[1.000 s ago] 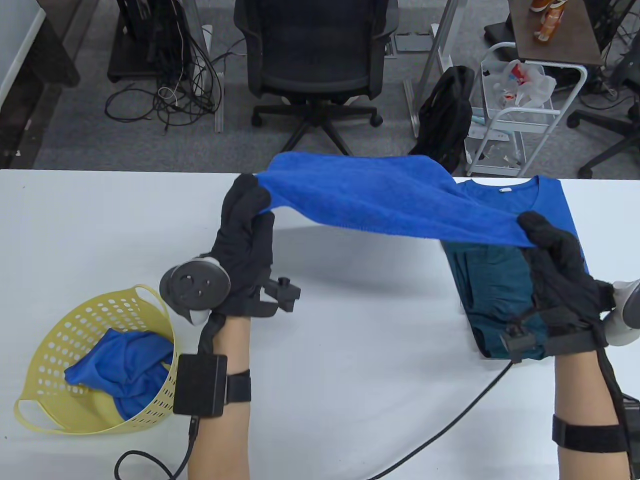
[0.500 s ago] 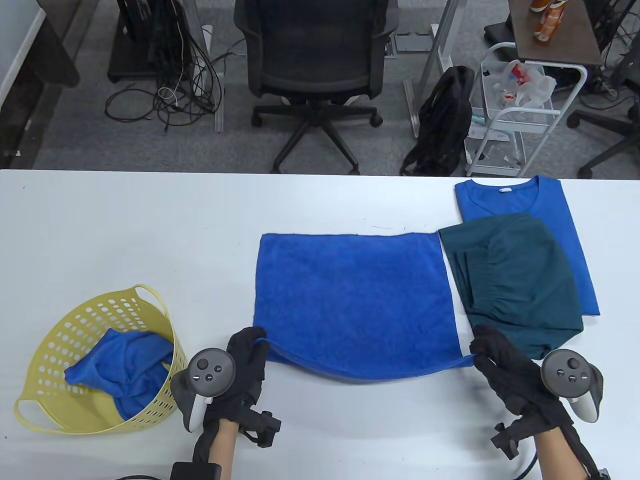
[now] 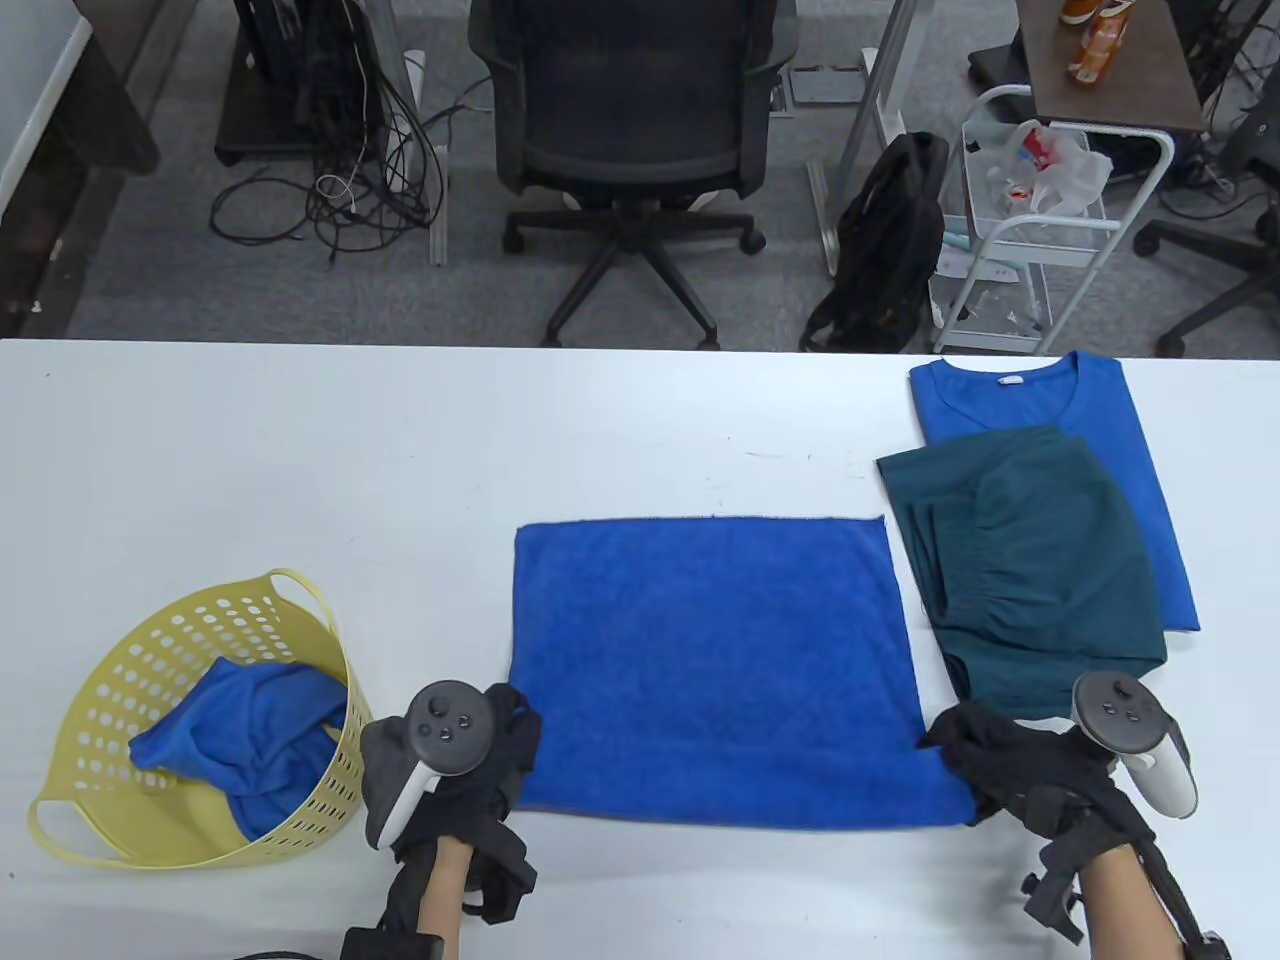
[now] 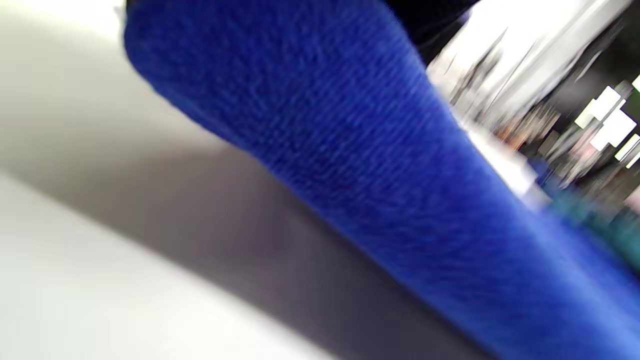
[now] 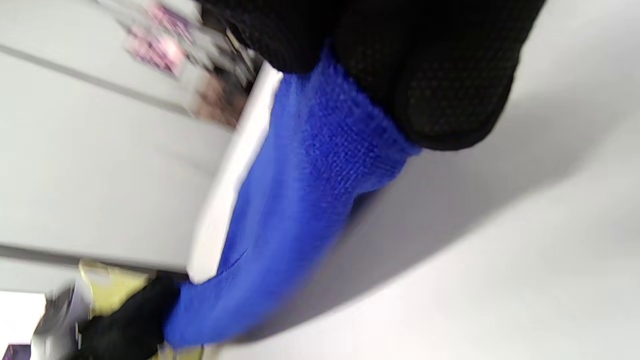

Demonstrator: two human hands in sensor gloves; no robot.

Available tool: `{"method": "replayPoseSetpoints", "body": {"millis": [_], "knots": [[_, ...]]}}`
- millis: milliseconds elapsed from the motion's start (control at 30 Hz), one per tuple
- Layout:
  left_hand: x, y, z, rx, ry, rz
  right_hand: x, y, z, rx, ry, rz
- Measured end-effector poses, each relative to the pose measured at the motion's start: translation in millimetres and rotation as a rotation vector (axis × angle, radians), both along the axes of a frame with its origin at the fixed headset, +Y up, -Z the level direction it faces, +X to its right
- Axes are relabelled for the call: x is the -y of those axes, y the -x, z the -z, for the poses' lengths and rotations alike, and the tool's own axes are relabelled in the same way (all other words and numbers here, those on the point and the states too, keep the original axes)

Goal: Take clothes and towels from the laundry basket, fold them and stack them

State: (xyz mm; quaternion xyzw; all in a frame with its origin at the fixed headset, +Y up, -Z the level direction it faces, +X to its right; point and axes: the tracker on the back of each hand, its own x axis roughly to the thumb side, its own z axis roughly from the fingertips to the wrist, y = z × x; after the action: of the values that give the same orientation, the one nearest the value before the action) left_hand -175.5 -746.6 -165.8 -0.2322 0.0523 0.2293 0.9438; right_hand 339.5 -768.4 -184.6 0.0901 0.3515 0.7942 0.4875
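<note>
A blue towel (image 3: 710, 665) lies spread flat on the white table (image 3: 300, 460) in the table view. My left hand (image 3: 500, 745) holds its near left corner. My right hand (image 3: 975, 760) grips its near right corner. The right wrist view shows my gloved fingers (image 5: 430, 75) pinching the towel (image 5: 310, 180) corner just above the table. The left wrist view is blurred and filled by the towel (image 4: 380, 175). A yellow laundry basket (image 3: 110, 700) at the near left holds a crumpled blue cloth (image 3: 250, 735).
A folded dark teal garment (image 3: 1030, 570) lies on a folded blue shirt (image 3: 1100, 420) at the right, close to the towel's right edge. An office chair (image 3: 630, 130) and a white cart (image 3: 1040, 210) stand beyond the table's far edge.
Both hands brought the towel down from the air, laid it flat and pulled it toward the near edge. Its far edge has slid nearer and the near edge now lies flat.
</note>
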Motion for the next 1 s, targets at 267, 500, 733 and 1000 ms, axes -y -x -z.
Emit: {"method": "replayPoseSetpoints", "body": {"millis": [267,500,733,1000], "knots": [[-41,-14,-15,-0.012,-0.092,0.311,-56,21,-19,0.051,-0.342,-0.486],[-64,-38,4,-0.046,-0.11,0.531,-84,64,-2,0.05,-0.541,-0.945],[-57,-53,58,-0.083,0.01,0.716,-80,110,63,-0.034,-0.571,-1.277],[-17,-43,113,-0.087,0.115,0.742,-30,136,122,-0.127,-0.526,-1.425]]}}
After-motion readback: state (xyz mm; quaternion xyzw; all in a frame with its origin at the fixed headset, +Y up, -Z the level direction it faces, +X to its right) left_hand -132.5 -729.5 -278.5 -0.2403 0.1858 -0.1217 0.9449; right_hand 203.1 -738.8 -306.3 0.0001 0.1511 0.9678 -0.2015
